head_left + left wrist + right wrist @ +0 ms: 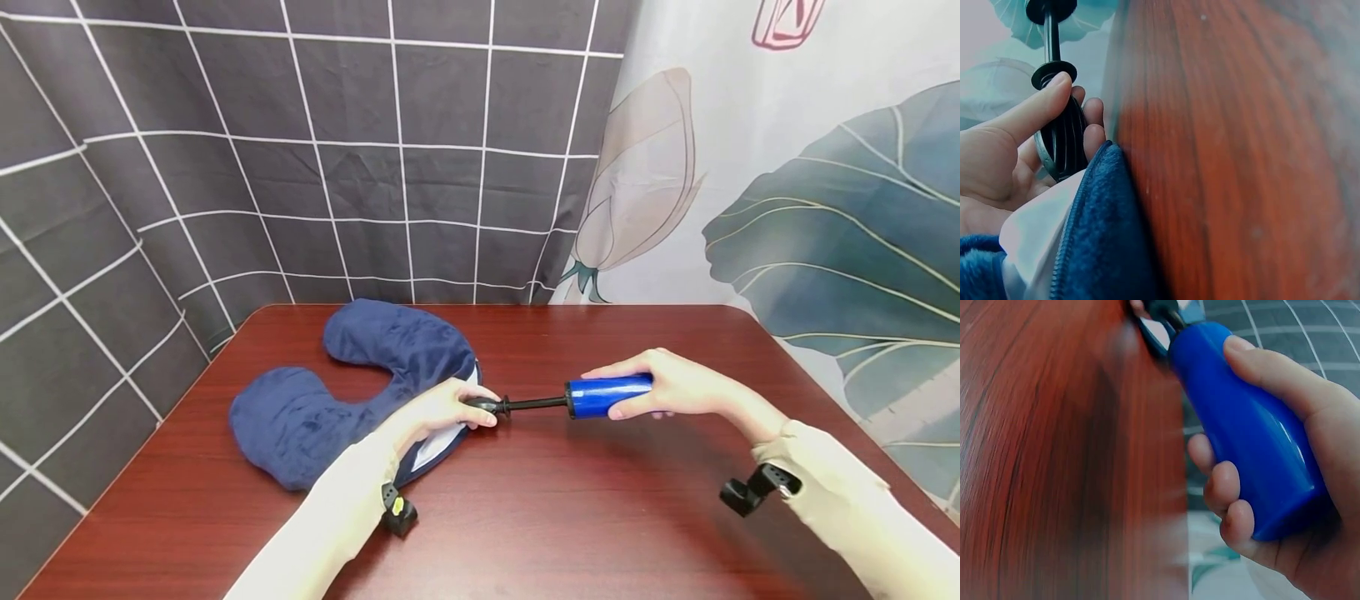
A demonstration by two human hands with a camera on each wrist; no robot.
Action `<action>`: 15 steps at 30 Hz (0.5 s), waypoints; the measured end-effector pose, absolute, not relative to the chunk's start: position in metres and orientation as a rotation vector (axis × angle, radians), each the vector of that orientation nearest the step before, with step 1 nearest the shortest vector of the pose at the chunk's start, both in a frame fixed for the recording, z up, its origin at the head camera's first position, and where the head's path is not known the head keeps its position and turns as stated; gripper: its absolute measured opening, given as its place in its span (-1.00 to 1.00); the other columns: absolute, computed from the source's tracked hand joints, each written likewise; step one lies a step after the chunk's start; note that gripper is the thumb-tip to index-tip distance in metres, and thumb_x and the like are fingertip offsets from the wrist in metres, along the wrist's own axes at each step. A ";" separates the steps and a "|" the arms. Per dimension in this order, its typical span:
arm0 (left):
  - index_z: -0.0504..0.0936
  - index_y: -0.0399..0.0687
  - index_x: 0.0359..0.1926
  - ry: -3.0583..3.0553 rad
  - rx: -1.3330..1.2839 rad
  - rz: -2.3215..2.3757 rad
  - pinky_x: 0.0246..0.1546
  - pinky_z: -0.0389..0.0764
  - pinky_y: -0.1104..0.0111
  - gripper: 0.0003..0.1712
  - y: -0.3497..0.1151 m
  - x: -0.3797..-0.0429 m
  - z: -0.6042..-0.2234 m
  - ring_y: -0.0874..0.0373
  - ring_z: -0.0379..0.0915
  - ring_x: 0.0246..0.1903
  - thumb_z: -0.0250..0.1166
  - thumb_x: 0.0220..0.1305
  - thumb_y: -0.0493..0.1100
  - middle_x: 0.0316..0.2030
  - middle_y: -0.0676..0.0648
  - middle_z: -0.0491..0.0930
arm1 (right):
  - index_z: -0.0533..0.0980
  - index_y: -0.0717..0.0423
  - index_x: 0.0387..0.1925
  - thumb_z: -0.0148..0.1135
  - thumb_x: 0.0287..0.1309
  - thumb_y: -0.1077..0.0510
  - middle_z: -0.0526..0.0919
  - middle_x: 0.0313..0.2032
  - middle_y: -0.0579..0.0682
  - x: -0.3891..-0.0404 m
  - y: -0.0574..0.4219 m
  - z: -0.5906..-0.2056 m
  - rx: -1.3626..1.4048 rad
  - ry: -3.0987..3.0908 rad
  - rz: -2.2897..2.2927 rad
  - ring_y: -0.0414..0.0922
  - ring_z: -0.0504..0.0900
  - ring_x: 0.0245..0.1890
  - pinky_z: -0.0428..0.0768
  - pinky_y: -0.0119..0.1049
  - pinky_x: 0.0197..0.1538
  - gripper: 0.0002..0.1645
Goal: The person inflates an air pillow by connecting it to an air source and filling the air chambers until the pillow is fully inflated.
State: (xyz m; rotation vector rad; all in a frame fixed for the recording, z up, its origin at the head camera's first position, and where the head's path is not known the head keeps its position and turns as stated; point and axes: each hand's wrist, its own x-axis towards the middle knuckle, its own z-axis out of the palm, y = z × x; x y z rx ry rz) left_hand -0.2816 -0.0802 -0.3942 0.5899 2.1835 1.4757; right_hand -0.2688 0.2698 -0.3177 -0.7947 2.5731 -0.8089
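Observation:
A hand pump with a blue barrel [600, 397] lies level between the two hands, its thin black rod [538, 403] showing out of the barrel. My left hand [442, 405] grips the pump's ribbed black handle [1063, 144], thumb near the collar. Around the blue barrel, my right hand [682, 385] has its thumb on one side and its fingers curled on the other, as the right wrist view shows. Just beside and under the left hand is a navy plush neck pillow [397, 329]. Its zipper [1063, 250] is undone, and white lining [437, 447] shows there.
The reddish-brown wooden table [540, 517] carries the pillow on its left half. Behind it hangs a dark grey curtain [442, 92] with white grid lines, and a floral curtain [817, 217] at the right. Each wrist wears a small black camera [742, 496].

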 end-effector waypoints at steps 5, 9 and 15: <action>0.63 -0.38 0.03 2.150 0.579 1.505 -0.32 0.50 0.52 -0.62 -0.081 -0.282 -0.395 0.32 0.47 -0.46 0.35 0.18 -0.32 -0.40 0.13 0.67 | 0.52 -0.38 0.20 0.47 0.01 -0.19 0.67 -0.02 -0.01 -0.278 0.236 -0.324 -0.844 2.605 -0.750 -0.17 0.63 -0.44 0.60 -0.25 -0.57 -0.34; 0.63 -0.36 0.04 2.149 0.551 1.500 -0.33 0.49 0.52 -0.62 -0.082 -0.284 -0.395 0.31 0.47 -0.47 0.36 0.18 -0.32 -0.43 0.18 0.64 | 0.52 -0.36 0.21 0.45 0.00 -0.24 0.69 -0.01 -0.04 -0.280 0.210 -0.329 -0.915 2.632 -0.715 -0.17 0.63 -0.40 0.62 -0.27 -0.53 -0.32; 0.64 -0.34 0.04 2.153 0.581 1.464 -0.32 0.50 0.51 -0.61 -0.082 -0.283 -0.394 0.30 0.48 -0.47 0.37 0.17 -0.31 -0.47 0.19 0.60 | 0.51 -0.29 0.26 0.42 0.03 -0.26 0.71 0.01 -0.01 -0.273 0.193 -0.338 -0.947 2.647 -0.716 -0.20 0.62 -0.37 0.62 -0.33 -0.49 -0.28</action>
